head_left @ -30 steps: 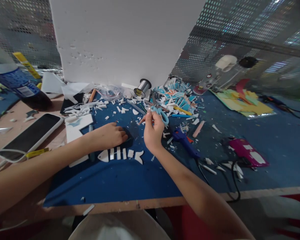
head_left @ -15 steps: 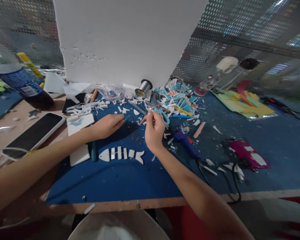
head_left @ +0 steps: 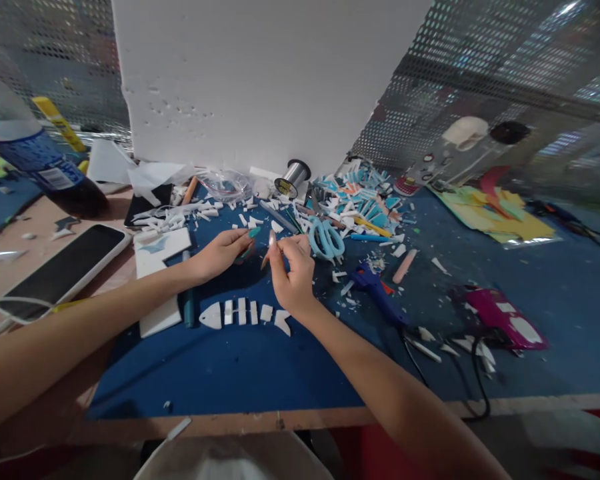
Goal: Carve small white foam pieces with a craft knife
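Right hand (head_left: 294,272) has neared left hand (head_left: 223,253), leaving a slim gap above blue mat (head_left: 220,373); fingers' hold unclear.

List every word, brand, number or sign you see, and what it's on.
No wording can be read with certainty.
Plastic bottle: barcode visible; its digits and the label's lettering are too blurred to read.
Wire spool: yellow marking on its dark end, too small to read.
Yellow tube: dark marks, too blurred to read.

Bare forearms (head_left: 145,290), bare hands (head_left: 294,270), long thumbnail (head_left: 273,239), pale clothing (head_left: 235,461)
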